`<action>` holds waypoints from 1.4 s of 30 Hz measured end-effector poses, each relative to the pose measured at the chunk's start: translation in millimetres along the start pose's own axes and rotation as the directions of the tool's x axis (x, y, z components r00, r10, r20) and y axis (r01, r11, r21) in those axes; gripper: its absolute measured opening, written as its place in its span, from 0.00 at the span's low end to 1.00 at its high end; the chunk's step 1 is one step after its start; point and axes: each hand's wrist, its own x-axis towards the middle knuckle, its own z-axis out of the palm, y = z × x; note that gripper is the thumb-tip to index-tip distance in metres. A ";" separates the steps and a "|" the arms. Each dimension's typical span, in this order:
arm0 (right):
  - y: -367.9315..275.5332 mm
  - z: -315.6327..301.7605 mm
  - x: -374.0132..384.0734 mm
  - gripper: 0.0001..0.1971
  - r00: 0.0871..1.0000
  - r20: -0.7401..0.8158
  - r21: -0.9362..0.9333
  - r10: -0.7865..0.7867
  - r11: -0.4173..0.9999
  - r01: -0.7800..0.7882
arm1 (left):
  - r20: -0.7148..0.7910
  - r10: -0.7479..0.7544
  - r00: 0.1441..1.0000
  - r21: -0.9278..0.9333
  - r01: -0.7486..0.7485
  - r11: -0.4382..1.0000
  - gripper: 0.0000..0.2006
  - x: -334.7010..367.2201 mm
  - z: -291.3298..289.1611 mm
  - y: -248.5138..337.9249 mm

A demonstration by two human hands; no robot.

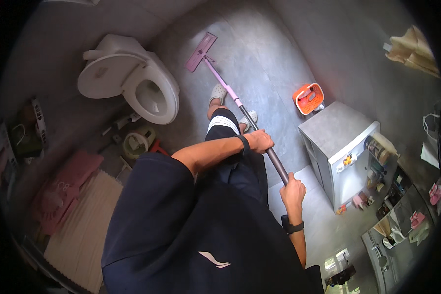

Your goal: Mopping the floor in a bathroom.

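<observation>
A flat mop (222,81) with a pink and dark grey pole slants across the middle of the view. Its pink rectangular head (201,52) rests on the grey floor beyond my feet, right of the toilet. Around the pole's dark section, partway down, my left hand (259,141) is closed. My right hand (293,190) grips the pole near its top end, closer to my body. Both hands wear dark bands at the wrist. Below the pole, my feet in light clogs (218,93) stand on the floor.
At the left stands a white toilet (153,100) with its lid raised. An orange basket (308,98) sits by the right wall, beside a grey-topped cabinet (335,125). A round pale container (136,144) and a pink plastic item (66,188) lie to my left.
</observation>
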 end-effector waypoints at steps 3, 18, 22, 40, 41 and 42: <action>-20.5 -19.0 23.8 0.09 0.998 -0.034 0.043 -0.057 0.997 0.059 | -0.094 -0.042 0.995 0.045 0.047 0.998 0.11 -15.0 -20.7 -24.7; -6.4 -9.3 27.2 0.09 0.978 -0.125 0.056 -0.166 0.983 0.174 | -0.150 -0.248 0.957 0.129 0.267 0.955 0.07 -3.3 -22.2 -1.6; 30.6 -13.6 -15.1 0.13 0.992 -0.067 0.097 -0.109 0.989 0.115 | -0.080 -0.204 0.976 0.172 0.215 0.961 0.08 12.3 -13.3 45.2; 24.1 -22.0 -14.8 0.12 0.998 0.063 0.185 0.014 0.982 -0.026 | -0.043 -0.078 0.996 0.023 0.079 0.997 0.07 15.3 -1.1 41.3; 20.4 -18.8 -6.3 0.12 0.997 0.076 0.197 -0.002 0.980 -0.013 | -0.044 -0.074 0.996 0.021 0.075 0.997 0.07 12.7 -6.1 34.9; 14.4 -22.0 0.9 0.12 0.996 0.088 0.209 -0.025 0.978 0.006 | -0.066 -0.105 0.992 0.036 0.107 0.994 0.07 8.0 -11.0 27.3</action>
